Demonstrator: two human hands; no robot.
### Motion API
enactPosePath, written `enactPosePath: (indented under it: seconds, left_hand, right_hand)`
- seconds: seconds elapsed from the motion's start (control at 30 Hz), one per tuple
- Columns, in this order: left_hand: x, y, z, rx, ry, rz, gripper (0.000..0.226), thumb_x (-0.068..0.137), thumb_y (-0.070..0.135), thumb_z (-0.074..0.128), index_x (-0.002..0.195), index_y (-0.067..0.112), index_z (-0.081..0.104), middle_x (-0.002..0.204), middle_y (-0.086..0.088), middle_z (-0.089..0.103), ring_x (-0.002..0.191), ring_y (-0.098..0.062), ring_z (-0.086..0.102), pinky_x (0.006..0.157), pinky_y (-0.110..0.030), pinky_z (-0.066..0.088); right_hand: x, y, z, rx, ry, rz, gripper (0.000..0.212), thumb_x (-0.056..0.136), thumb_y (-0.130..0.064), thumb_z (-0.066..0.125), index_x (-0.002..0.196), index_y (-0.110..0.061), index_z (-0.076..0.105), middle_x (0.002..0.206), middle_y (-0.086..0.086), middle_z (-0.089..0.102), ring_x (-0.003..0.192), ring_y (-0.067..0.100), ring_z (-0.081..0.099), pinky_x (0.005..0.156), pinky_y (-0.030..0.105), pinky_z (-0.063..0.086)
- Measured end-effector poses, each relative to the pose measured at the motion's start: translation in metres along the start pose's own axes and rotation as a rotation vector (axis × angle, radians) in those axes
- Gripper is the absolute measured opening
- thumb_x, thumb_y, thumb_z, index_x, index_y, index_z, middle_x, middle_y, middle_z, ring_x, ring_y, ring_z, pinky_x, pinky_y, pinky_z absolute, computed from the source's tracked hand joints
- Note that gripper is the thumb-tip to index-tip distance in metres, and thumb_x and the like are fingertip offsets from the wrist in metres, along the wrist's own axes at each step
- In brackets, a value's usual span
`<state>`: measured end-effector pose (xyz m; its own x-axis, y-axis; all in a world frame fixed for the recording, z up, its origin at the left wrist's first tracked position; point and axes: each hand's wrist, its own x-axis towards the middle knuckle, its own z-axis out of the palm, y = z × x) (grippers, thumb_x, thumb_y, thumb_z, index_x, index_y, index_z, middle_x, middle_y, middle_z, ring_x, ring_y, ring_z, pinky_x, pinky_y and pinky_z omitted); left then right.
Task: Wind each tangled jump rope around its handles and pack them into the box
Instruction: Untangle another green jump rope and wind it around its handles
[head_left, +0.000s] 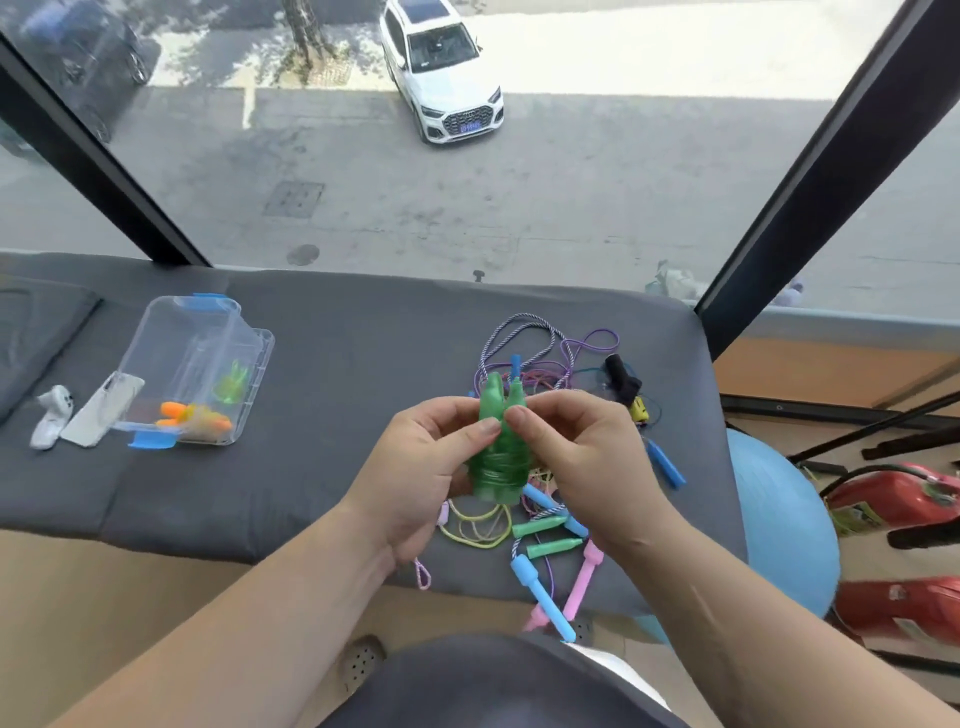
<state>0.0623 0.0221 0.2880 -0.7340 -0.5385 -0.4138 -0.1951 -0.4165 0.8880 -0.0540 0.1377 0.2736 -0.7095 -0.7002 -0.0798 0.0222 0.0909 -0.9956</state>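
Two hands meet on the green jump rope (500, 457), held upright above the near part of the bench (337, 374). The left hand (415, 462) curls its fingers round the paired handles from the side. The right hand (576, 447) pinches with thumb and forefinger at their upper half, though I cannot tell whether it has the cord's loose end or only plastic. Cord is coiled round the lower half of the handles.

I judge the rope light, with stiff, smooth handles that are likely slippery. The cord looks thin and springy, apt to unwind unless the last turn is tucked. It is best held across the coils, so the grip pins them.

Just behind and beneath the green jump rope lies the tangle of ropes (540, 364), purple, yellow, blue and pink. Well to its left sits the clear box (156, 332), holding an orange rope and a pale green one. Far beyond it, through the glass, a white car (447, 78) bears a four-ring badge, and its plate is too blurred to read.
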Motion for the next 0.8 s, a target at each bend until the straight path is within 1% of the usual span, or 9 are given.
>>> enactPosePath:
  seconds: [0.07, 0.13, 0.17, 0.23, 0.3, 0.43, 0.53, 0.67, 0.8]
  left_hand:
    - [-0.006, 0.002, -0.041, -0.008, -0.049, -0.005, 0.033, 0.085, 0.017, 0.067, 0.114, 0.000, 0.073, 0.111, -0.027, 0.072, 0.101, -0.044, 0.069, 0.091, -0.063, 0.054]
    - [-0.013, 0.007, -0.083, -0.021, -0.087, -0.011, 0.031, 0.089, 0.016, 0.065, 0.115, 0.003, 0.074, 0.113, -0.027, 0.071, 0.101, -0.044, 0.068, 0.094, -0.069, 0.045]
    - [-0.017, 0.009, -0.104, -0.026, -0.094, -0.013, 0.030, 0.091, 0.016, 0.063, 0.116, 0.004, 0.074, 0.114, -0.027, 0.071, 0.100, -0.042, 0.069, 0.092, -0.066, 0.048]
    - [-0.021, 0.013, -0.144, -0.028, -0.080, -0.013, 0.027, 0.095, 0.012, 0.061, 0.117, 0.003, 0.072, 0.113, -0.024, 0.073, 0.098, -0.034, 0.072, 0.081, -0.048, 0.059]
    - [-0.025, 0.015, -0.182, -0.022, -0.040, -0.020, 0.021, 0.096, 0.009, 0.061, 0.114, 0.003, 0.072, 0.111, -0.025, 0.073, 0.094, -0.028, 0.073, 0.074, -0.038, 0.061]
    - [-0.027, 0.017, -0.240, -0.044, 0.008, -0.081, 0.020, 0.096, 0.010, 0.063, 0.113, 0.002, 0.070, 0.112, -0.024, 0.072, 0.094, -0.026, 0.073, 0.080, -0.042, 0.061]
    - [-0.023, 0.021, -0.269, -0.051, 0.014, -0.123, 0.019, 0.098, 0.011, 0.061, 0.113, 0.004, 0.071, 0.106, -0.018, 0.075, 0.091, -0.023, 0.073, 0.080, -0.043, 0.061]
    - [-0.009, 0.027, -0.294, -0.019, 0.063, -0.145, 0.016, 0.099, 0.011, 0.061, 0.113, 0.009, 0.067, 0.102, -0.014, 0.076, 0.083, -0.020, 0.072, 0.063, -0.033, 0.058]
    - [0.005, 0.041, -0.318, 0.035, 0.150, -0.144, 0.020, 0.098, 0.010, 0.063, 0.118, 0.014, 0.063, 0.101, -0.013, 0.077, 0.086, -0.024, 0.075, 0.067, -0.040, 0.061]
  right_hand:
    - [-0.004, -0.002, 0.040, 0.034, 0.018, -0.010, 0.003, 0.086, -0.011, 0.076, 0.088, -0.011, 0.074, 0.077, 0.002, 0.075, 0.069, 0.011, 0.069, 0.063, 0.027, 0.057]
    - [-0.007, -0.002, 0.085, 0.043, 0.052, -0.032, 0.005, 0.086, -0.009, 0.076, 0.090, -0.008, 0.074, 0.077, 0.004, 0.075, 0.068, 0.013, 0.069, 0.063, 0.029, 0.057]
    - [-0.009, -0.002, 0.108, 0.045, 0.073, -0.035, 0.006, 0.086, -0.009, 0.076, 0.092, -0.009, 0.074, 0.076, 0.005, 0.075, 0.067, 0.015, 0.068, 0.062, 0.031, 0.058]
    - [-0.011, -0.003, 0.152, 0.046, 0.111, -0.029, 0.010, 0.087, -0.010, 0.076, 0.096, -0.011, 0.072, 0.073, 0.005, 0.073, 0.063, 0.015, 0.066, 0.057, 0.030, 0.054]
    - [-0.013, -0.003, 0.195, 0.066, 0.123, 0.007, 0.015, 0.087, -0.008, 0.075, 0.101, -0.010, 0.070, 0.076, 0.004, 0.075, 0.065, 0.014, 0.069, 0.060, 0.027, 0.055]
    - [-0.013, 0.002, 0.255, 0.049, 0.140, 0.036, 0.019, 0.085, -0.008, 0.077, 0.101, -0.013, 0.069, 0.090, 0.005, 0.076, 0.085, 0.018, 0.073, 0.078, 0.032, 0.059]
    - [-0.009, 0.007, 0.280, -0.036, 0.121, 0.055, 0.021, 0.083, -0.011, 0.080, 0.102, -0.015, 0.071, 0.090, 0.000, 0.075, 0.086, 0.013, 0.073, 0.082, 0.031, 0.059]
    - [0.006, 0.015, 0.302, -0.075, 0.023, 0.074, 0.029, 0.079, -0.012, 0.084, 0.104, -0.019, 0.071, 0.095, -0.004, 0.076, 0.089, 0.012, 0.073, 0.085, 0.037, 0.059]
    - [0.038, 0.017, 0.327, -0.134, -0.071, 0.082, 0.028, 0.077, -0.020, 0.086, 0.101, -0.022, 0.072, 0.095, -0.011, 0.075, 0.089, 0.009, 0.072, 0.083, 0.034, 0.059]
